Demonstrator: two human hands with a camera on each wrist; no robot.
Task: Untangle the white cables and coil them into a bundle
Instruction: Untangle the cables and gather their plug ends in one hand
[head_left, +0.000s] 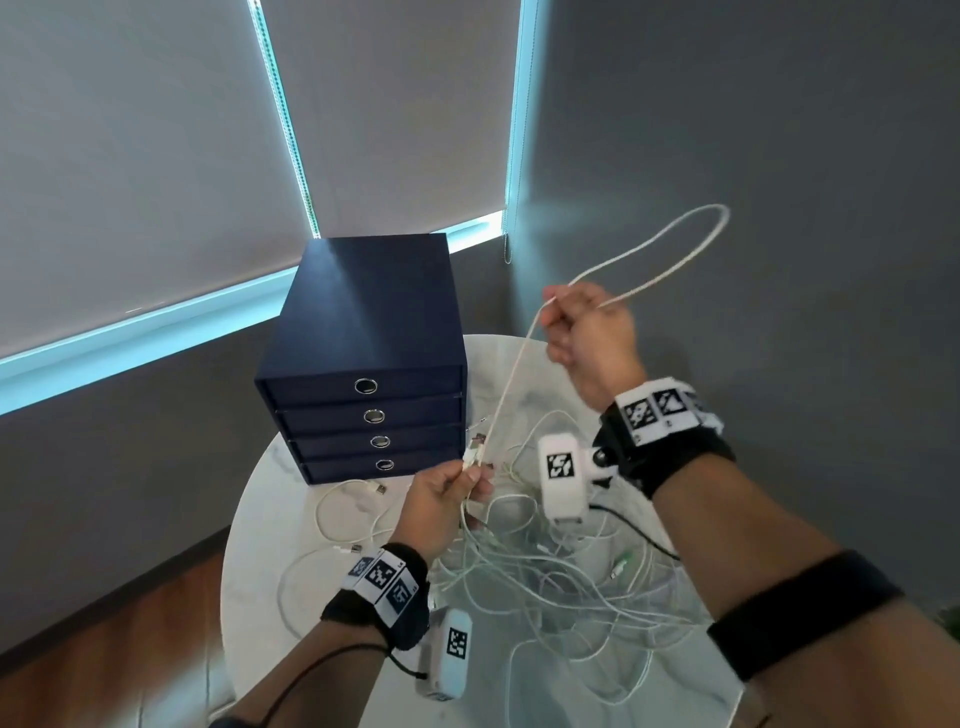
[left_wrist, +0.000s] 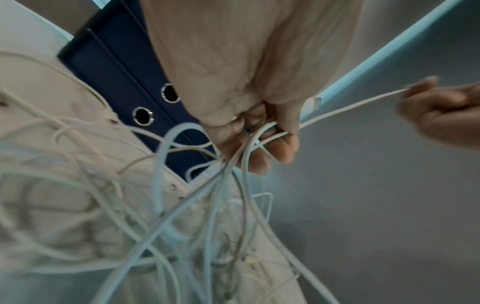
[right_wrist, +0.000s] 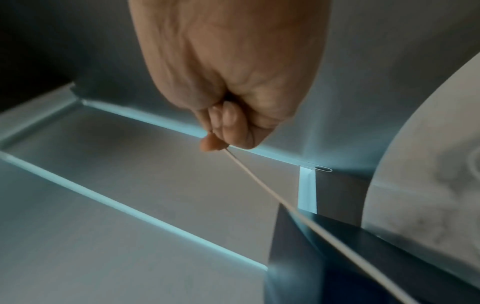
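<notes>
White cables lie tangled on the marble table, right of the navy drawer box. My left hand grips several strands; its wrist view alone shows them crossing my fingers. My raised right hand pinches one cable, looping far right

A dark blue drawer unit stood on the far left part of the round white table, blocking reach from that side. The tangle of white cables covered the table's middle and right. Bare tabletop remained at the near left edge, and the air above the tangle lay free up to the raised cable loop.
</notes>
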